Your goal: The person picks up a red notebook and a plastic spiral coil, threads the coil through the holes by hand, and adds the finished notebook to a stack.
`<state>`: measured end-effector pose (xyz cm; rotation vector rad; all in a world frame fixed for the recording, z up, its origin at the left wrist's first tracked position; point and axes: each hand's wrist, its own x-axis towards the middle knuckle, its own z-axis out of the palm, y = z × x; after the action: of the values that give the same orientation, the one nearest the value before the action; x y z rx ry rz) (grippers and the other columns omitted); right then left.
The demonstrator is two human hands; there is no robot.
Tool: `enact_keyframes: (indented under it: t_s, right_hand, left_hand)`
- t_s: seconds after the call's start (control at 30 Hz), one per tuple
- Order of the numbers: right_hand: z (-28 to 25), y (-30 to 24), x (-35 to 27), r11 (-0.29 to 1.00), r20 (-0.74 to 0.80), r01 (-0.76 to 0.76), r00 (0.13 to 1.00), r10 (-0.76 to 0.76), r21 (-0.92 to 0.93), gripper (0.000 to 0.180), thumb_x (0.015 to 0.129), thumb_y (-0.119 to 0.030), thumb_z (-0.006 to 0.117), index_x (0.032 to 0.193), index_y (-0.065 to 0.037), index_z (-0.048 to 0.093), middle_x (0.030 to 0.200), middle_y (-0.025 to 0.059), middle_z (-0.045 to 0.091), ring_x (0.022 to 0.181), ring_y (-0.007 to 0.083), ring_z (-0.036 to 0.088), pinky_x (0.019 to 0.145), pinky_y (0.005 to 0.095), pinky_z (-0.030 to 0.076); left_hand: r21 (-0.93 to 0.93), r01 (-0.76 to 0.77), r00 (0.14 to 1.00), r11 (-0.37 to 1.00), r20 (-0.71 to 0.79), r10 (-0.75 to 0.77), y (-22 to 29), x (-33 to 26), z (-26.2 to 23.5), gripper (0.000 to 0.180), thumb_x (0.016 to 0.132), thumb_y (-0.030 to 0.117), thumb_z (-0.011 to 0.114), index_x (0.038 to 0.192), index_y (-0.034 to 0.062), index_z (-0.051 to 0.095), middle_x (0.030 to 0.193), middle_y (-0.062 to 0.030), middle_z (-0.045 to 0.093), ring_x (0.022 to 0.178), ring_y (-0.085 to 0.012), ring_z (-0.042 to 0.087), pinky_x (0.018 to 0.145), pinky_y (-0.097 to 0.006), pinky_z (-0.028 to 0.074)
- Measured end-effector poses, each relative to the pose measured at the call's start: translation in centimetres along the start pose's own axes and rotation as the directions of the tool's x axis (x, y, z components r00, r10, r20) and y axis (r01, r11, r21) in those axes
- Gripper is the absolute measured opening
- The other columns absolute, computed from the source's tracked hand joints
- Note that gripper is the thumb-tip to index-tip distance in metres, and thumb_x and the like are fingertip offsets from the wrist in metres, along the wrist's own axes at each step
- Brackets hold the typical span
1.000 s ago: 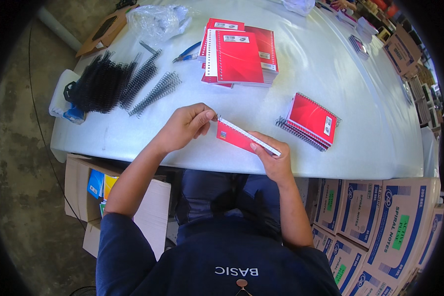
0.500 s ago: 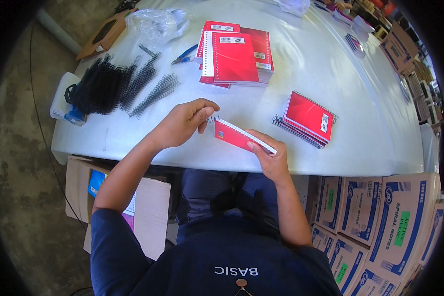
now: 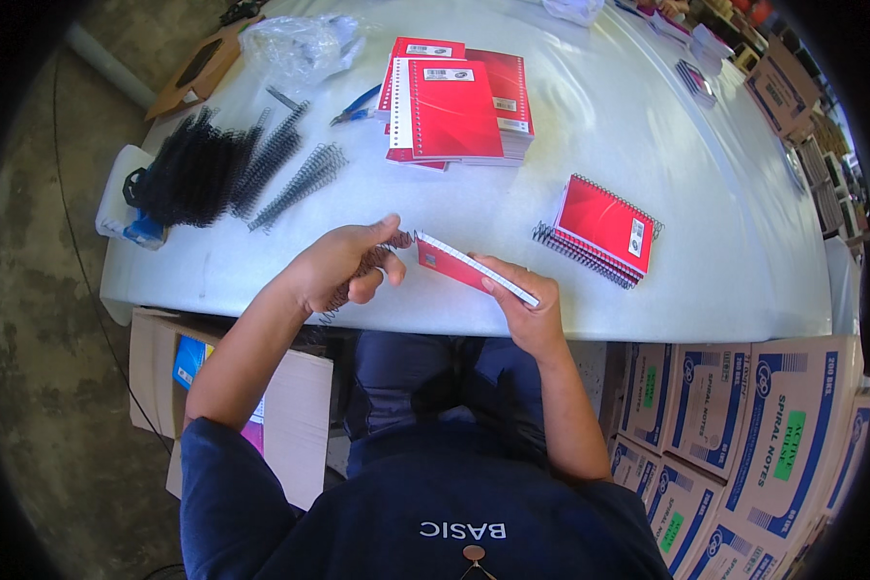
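Note:
My right hand (image 3: 527, 304) grips a small red notebook (image 3: 452, 272) by its right end, with the white punched edge facing up. My left hand (image 3: 346, 263) is by the notebook's left corner, its fingers curled around a dark spiral binding coil (image 3: 336, 298) and its thumb raised. One tip of the coil meets the notebook's corner; the other end hangs below the left wrist. How many holes it passes through is too small to tell. To the right lies a stack of bound red notebooks (image 3: 604, 227). Beyond my hands stands a pile of punched red notebooks (image 3: 454, 111).
A heap of black coils (image 3: 198, 164) and some loose coils (image 3: 300, 184) lie on the left of the white table (image 3: 706, 242). Blue-handled pliers (image 3: 360, 106) and a clear plastic bag (image 3: 300, 48) are farther back. Cardboard boxes (image 3: 783, 435) stand at lower right, an open carton (image 3: 295, 425) at lower left.
My left hand has dropped slightly and turned, thumb now up, with the coil showing along the palm. The notebook stays in my right hand, nearly in place.

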<state>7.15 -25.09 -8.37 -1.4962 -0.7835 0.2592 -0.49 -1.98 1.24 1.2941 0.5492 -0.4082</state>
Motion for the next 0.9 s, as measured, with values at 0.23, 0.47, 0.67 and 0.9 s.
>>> enact_keyframes:
  t_s: [0.23, 0.47, 0.67, 0.9]
  right_hand:
    - [0.1, -0.5, 0.3, 0.999, 0.041, 0.039, 0.998, -0.039, -0.001, 0.026, 0.084, 0.006, 0.057, 0.109, 0.002, 0.064, 0.107, 0.0148, 0.067, 0.097, 0.0193, 0.064, 0.086, 0.0265, 0.047]
    - [0.1, 0.0, 0.2, 0.999, 0.032, 0.048, 0.998, -0.048, 0.001, 0.025, 0.085, 0.005, 0.057, 0.108, 0.004, 0.064, 0.107, 0.0162, 0.066, 0.098, 0.0202, 0.064, 0.087, 0.0273, 0.047]
    - [0.0, 0.1, 0.2, 0.999, 0.025, 0.042, 0.999, -0.043, 0.020, 0.028, 0.084, 0.005, 0.057, 0.111, -0.001, 0.064, 0.109, 0.0127, 0.066, 0.098, 0.0187, 0.064, 0.085, 0.0265, 0.047]
    - [0.1, -0.3, 0.2, 0.999, 0.009, -0.041, 0.999, 0.041, 0.024, 0.026, 0.085, 0.002, 0.058, 0.111, 0.001, 0.063, 0.106, 0.0117, 0.067, 0.096, 0.0144, 0.062, 0.085, 0.0251, 0.046]
  left_hand:
    - [-0.259, 0.176, 0.974, 0.950, 0.186, -0.129, -2.3, 1.1, -2.2, 0.030, 0.101, 0.033, 0.037, 0.101, 0.0051, 0.048, 0.058, 0.0029, 0.039, 0.039, -0.0060, 0.028, 0.039, -0.020, 0.026]
    - [0.225, -0.220, 0.967, 0.949, -0.076, 0.242, -3.0, 0.4, 0.4, 0.043, 0.096, 0.046, 0.041, 0.098, 0.0034, 0.049, 0.059, 0.0010, 0.043, 0.042, -0.0081, 0.033, 0.042, -0.021, 0.029]
    - [-0.241, -0.087, 0.992, 0.967, -0.115, 0.061, -3.6, 1.2, -1.2, 0.035, 0.098, 0.037, 0.039, 0.099, 0.0053, 0.053, 0.072, -0.0032, 0.052, 0.061, -0.0116, 0.047, 0.057, -0.026, 0.039]
    - [0.911, -0.408, 0.544, -0.058, 0.293, 0.786, -5.8, 1.9, -3.6, 0.035, 0.074, 0.001, 0.055, 0.108, 0.0098, 0.059, 0.113, -0.0098, 0.056, 0.115, -0.0306, 0.046, 0.101, -0.041, 0.032]
